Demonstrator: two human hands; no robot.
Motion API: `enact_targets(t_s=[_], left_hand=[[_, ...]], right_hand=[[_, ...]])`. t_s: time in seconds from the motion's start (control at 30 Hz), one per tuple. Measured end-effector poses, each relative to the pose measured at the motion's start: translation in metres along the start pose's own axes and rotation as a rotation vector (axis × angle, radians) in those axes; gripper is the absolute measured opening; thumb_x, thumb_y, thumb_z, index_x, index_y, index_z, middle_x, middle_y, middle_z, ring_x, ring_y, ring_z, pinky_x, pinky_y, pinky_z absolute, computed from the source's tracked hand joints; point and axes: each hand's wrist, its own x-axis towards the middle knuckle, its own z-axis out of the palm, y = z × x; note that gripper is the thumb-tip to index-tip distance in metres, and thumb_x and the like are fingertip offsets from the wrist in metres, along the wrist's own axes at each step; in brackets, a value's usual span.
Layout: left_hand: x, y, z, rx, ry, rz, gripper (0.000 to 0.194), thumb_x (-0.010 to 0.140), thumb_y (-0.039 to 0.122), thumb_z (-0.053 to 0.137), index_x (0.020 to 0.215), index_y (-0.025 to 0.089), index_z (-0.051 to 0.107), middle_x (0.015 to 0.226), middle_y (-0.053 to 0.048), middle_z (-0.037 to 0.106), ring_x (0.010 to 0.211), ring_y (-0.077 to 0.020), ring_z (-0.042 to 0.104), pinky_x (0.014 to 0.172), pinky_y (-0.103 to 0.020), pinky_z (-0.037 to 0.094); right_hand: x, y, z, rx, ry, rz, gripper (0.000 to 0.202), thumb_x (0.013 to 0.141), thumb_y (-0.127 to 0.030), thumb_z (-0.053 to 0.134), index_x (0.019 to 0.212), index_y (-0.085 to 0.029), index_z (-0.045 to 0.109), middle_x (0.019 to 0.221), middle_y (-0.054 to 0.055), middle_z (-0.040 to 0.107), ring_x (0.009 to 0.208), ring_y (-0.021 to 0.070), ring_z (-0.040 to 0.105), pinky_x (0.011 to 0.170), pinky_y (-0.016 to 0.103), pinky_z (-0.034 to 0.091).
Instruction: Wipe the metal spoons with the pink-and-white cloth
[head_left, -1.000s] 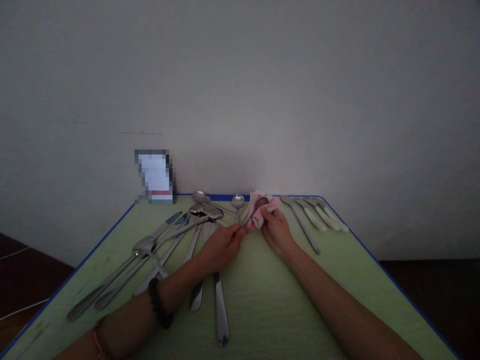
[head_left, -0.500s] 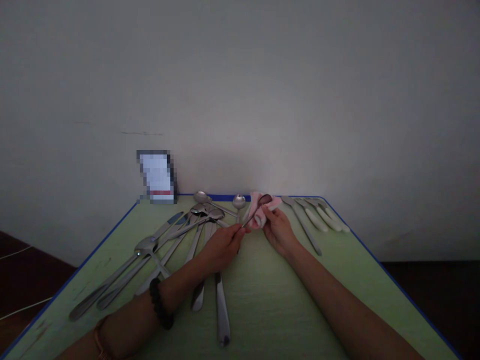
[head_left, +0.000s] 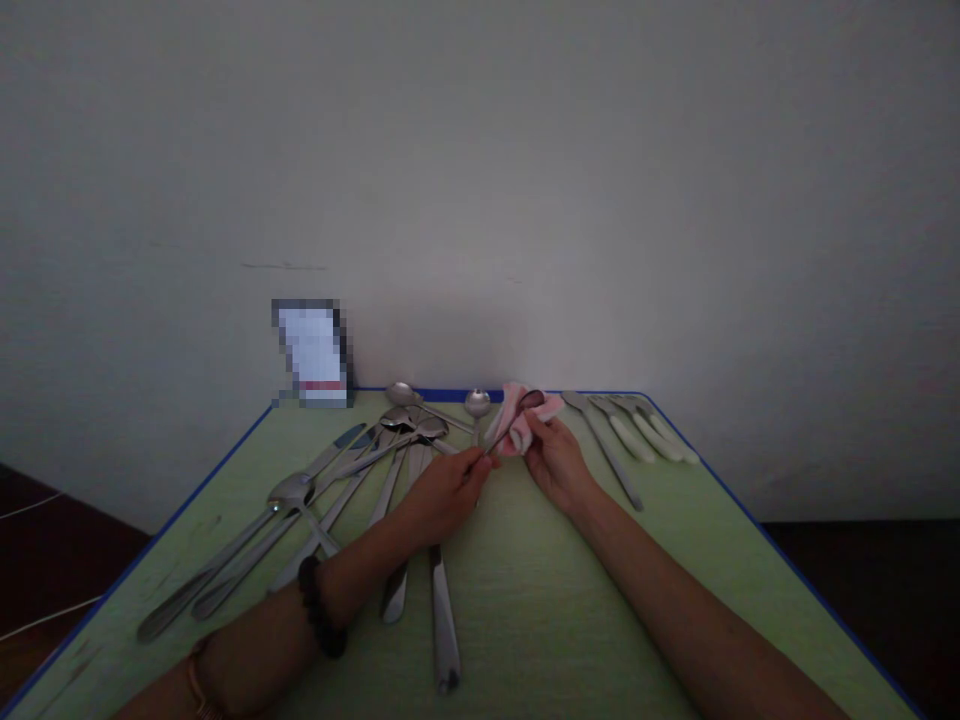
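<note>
My left hand [head_left: 448, 492] is closed around the handle of a metal spoon [head_left: 531, 399], whose bowl points up and to the right. In my right hand [head_left: 557, 455] is a pink and white cloth [head_left: 511, 402], pinched in the fingers and bunched behind and around the spoon's bowl. Just left of the cloth lies a round-bowled spoon [head_left: 478, 403], partly hidden by my left hand. Under and beside my left forearm spreads a loose pile of metal spoons and knives, among them a large spoon [head_left: 291, 491].
To the right lie a metal fork [head_left: 600, 445] and several white-handled forks [head_left: 632, 438], side by side. A blurred-out phone-like screen [head_left: 311, 350] leans on the wall at the back left. The green table [head_left: 525, 620] has a blue edge and meets the wall.
Almost nothing differs. The spoon and the cloth have shifted very slightly against each other, while both hands keep their places.
</note>
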Motion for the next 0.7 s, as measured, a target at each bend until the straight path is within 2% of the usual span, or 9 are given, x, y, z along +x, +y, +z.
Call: enact_targets(t_s=[0.13,0.33,0.53,0.7], left_hand=[[-0.0007,0.0030,-0.0008,0.036,-0.006,-0.003,0.036,0.090,0.031,0.031,0.095,0.015,0.064,0.057,0.001,0.051,0.055,-0.0133,0.050,0.054,-0.021,0.035],[-0.0021,0.0035,-0.0017,0.037,-0.008,-0.008,0.039,0.090,0.032,0.031,0.097,0.015,0.064,0.056,0.001,0.053,0.053,-0.0135,0.049,0.055,-0.021,0.035],[-0.0014,0.0020,-0.0018,-0.001,-0.001,-0.002,0.039,0.090,0.032,0.031,0.099,0.014,0.064,0.056,0.001,0.052,0.052,-0.0137,0.048,0.054,-0.022,0.034],[-0.0010,-0.0007,-0.0004,-0.007,0.000,0.004,0.039,0.090,0.032,0.031,0.097,0.014,0.065,0.055,0.001,0.051,0.052,-0.0136,0.048,0.054,-0.022,0.034]], right_hand=[[0.0021,-0.0005,-0.0007,0.036,0.045,-0.005,0.009,0.067,-0.018,0.069,0.071,-0.019,0.062,0.065,-0.004,0.062,0.061,0.0085,0.055,0.063,0.020,0.050],[-0.0002,-0.0008,0.0015,-0.009,-0.011,-0.052,0.011,0.066,-0.022,0.070,0.071,-0.020,0.060,0.063,-0.005,0.058,0.060,0.0085,0.053,0.060,0.020,0.048],[-0.0014,-0.0004,0.0021,0.000,-0.019,-0.034,0.015,0.064,-0.023,0.072,0.074,-0.019,0.062,0.069,-0.004,0.063,0.063,0.0088,0.055,0.061,0.020,0.047],[-0.0015,-0.0009,0.0012,-0.022,-0.018,-0.009,0.017,0.062,-0.025,0.075,0.073,-0.019,0.063,0.067,-0.004,0.062,0.061,0.0082,0.054,0.059,0.019,0.047]])
